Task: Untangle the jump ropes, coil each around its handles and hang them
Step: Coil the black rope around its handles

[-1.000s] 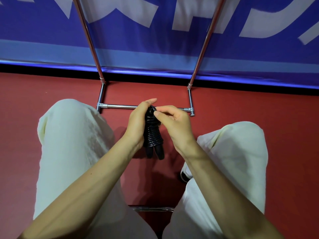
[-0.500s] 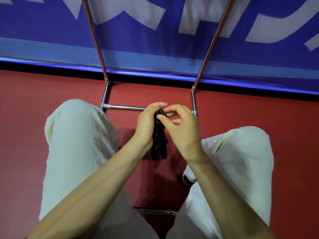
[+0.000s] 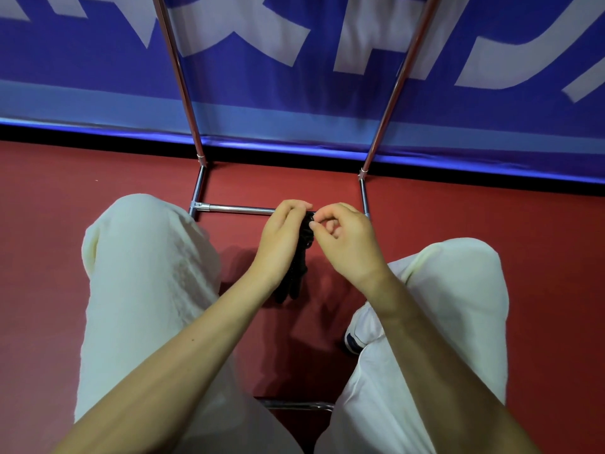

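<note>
The black jump rope [image 3: 302, 257] is already coiled round its handles, gripped upright above the floor by the left hand [image 3: 278, 240] while the right hand's [image 3: 347, 244] fingers [image 3: 319, 224] pinch its top end, hanging apparently still to come.

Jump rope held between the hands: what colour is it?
Black, rope and handles alike; seen in the head view.
</note>
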Tool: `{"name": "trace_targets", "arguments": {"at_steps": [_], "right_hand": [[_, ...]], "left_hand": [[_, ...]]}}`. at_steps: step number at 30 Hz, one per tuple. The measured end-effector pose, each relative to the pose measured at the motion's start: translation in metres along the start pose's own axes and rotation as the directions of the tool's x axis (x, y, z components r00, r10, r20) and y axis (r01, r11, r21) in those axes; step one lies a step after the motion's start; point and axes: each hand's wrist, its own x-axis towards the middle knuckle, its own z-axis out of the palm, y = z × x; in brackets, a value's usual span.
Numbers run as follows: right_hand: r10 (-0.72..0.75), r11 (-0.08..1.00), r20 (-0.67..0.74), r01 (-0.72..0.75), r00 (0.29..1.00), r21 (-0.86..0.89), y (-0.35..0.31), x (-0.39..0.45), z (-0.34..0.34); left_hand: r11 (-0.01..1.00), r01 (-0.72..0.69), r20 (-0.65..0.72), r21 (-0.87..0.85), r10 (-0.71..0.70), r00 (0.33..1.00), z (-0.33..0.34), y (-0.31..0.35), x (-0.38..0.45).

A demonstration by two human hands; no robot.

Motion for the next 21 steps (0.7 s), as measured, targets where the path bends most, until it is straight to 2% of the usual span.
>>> {"name": "trace_targets", "arguments": {"at_steps": [4, 8, 10, 12, 14, 16, 21], "right_hand": [[-0.063, 0.984, -0.060, 0.052, 0.996, -0.167, -0.003, -0.003, 0.005], [-0.089, 0.980, -0.034, 0.082, 0.995, -0.180, -0.002, 0.002, 0.003], [-0.105, 0.985, -0.060, 0.095, 0.993, -0.143, 0.000, 0.003, 0.000], [-0.103, 0.993, -0.086, 0.097, 0.991, -0.070, 0.000, 0.004, -0.002], [-0.068, 0.997, -0.093, 0.070, 0.993, 0.018, -0.001, 0.006, -0.003], [-0.001, 0.996, -0.054, 0.006, 0.999, 0.093, -0.004, 0.007, -0.003], [0.027, 0.979, 0.057, -0.038, 0.998, 0.198, -0.022, 0.021, -0.017]], "left_hand": [[0.997, -0.026, 0.004, 0.075, 0.026, 1.000, 0.002, -0.004, -0.001], [0.997, 0.013, -0.042, 0.082, -0.009, 0.999, -0.003, -0.005, 0.004], [0.996, 0.051, -0.047, 0.073, -0.048, 0.998, -0.005, -0.003, 0.006], [0.993, 0.120, -0.029, -0.010, -0.120, 0.992, -0.005, 0.001, 0.007], [0.967, 0.222, 0.008, -0.129, -0.223, 0.975, -0.005, 0.007, 0.010], [0.941, 0.289, 0.033, -0.173, -0.288, 0.957, -0.004, 0.011, 0.012], [0.958, 0.233, 0.003, -0.169, -0.236, 0.972, 0.009, 0.035, 0.012]]}}
